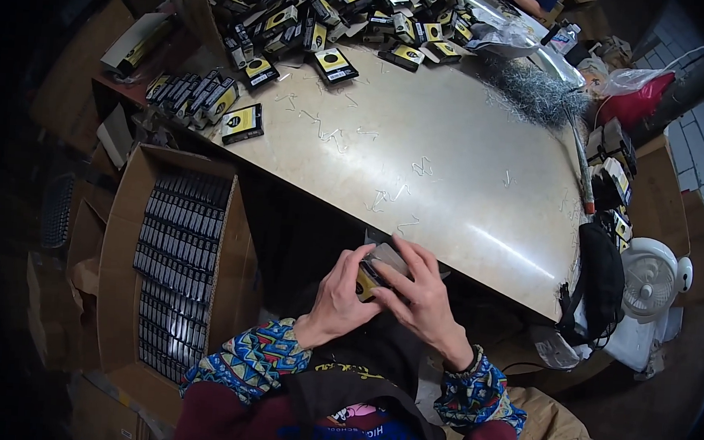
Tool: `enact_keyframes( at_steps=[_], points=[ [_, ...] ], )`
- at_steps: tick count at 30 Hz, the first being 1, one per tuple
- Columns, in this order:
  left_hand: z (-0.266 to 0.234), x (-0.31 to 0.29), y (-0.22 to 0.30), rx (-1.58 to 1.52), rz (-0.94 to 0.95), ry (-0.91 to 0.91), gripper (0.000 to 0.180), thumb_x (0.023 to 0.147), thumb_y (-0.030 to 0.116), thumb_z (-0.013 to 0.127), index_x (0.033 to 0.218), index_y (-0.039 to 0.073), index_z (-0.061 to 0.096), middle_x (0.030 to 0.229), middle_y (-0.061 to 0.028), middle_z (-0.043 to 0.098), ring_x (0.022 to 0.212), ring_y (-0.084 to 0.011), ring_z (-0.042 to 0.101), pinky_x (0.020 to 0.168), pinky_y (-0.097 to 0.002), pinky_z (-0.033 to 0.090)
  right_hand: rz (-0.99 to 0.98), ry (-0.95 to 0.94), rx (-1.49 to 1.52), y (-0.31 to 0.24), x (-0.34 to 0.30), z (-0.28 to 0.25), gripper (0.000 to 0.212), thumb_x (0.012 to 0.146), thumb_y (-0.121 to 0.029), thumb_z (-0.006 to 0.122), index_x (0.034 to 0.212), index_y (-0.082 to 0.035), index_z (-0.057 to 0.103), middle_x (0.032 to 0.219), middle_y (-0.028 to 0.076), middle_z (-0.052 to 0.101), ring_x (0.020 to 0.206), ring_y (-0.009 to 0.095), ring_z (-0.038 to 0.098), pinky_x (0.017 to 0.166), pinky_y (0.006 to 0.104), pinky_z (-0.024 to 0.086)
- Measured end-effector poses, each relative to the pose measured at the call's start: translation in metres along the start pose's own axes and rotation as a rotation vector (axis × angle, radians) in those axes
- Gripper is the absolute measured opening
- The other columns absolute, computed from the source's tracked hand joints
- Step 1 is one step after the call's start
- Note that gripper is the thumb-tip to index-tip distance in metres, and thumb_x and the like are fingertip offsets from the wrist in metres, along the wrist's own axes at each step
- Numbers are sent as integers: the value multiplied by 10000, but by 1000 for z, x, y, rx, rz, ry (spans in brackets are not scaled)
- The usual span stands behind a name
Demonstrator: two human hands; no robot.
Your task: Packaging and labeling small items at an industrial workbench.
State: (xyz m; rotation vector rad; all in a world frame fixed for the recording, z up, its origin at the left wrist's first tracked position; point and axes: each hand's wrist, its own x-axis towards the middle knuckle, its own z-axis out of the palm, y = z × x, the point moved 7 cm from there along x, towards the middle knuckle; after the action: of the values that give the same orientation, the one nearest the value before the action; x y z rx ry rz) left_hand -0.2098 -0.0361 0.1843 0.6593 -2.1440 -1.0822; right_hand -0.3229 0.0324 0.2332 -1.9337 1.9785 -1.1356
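- The small box (pixel 366 287), black and yellow, sits between the fingertips of your two hands, so the relation that matters most is its place in that gap.
- Your left hand (pixel 338 290) wraps its left side, the fingers curled narrow and holding it, with the thumb toward its near end.
- Your right hand (pixel 424 299) meets it from the right, thumb and forefinger partly bent and touching it; whether they pinch or only press, you cannot tell from here.
- Neither hand is clearly nearer: both are in contact with the box.
- Its long axis seems to slant away from you and to the right, but your fingers cover much of it, so treat that as a judgement.
- A grey, flap-like piece (pixel 390 257) shows at the far side of your fingertips, just beside your right forefinger; how it joins the box is hidden.
- Just beyond your fingers runs the near edge of the table (pixel 482 204).
- Well to the left of your left fingers stands the open carton (pixel 241 282), with rows of dark boxes (pixel 179 246) inside.
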Motion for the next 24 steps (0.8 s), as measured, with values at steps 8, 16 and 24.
enact_keyframes(
  at_steps=[8,16,24],
  points=[
    [-4,1,17,151,200,67,869,701,166,817,1398,-52,345,1043,-212,590,909,-368,628,751,-412,531,107,116,185,5,3,11,192,776,-76,745,942,-5,679,1326,216,551,1189,384,523,933,406,486],
    [-5,-1,13,138,209,52,941,689,160,823,1438,-49,293,1081,-216,603,926,-360,633,764,-410,535,36,152,163,-4,11,9,123,772,-24,720,882,1,671,1290,198,593,1172,365,545,920,405,490],
    [-7,0,3,74,74,8,942,707,146,817,1451,-39,269,1195,-250,583,1067,-391,624,899,-405,522,69,8,202,2,25,0,91,811,0,681,896,25,698,1269,207,610,1163,323,561,904,377,493]
  ],
)
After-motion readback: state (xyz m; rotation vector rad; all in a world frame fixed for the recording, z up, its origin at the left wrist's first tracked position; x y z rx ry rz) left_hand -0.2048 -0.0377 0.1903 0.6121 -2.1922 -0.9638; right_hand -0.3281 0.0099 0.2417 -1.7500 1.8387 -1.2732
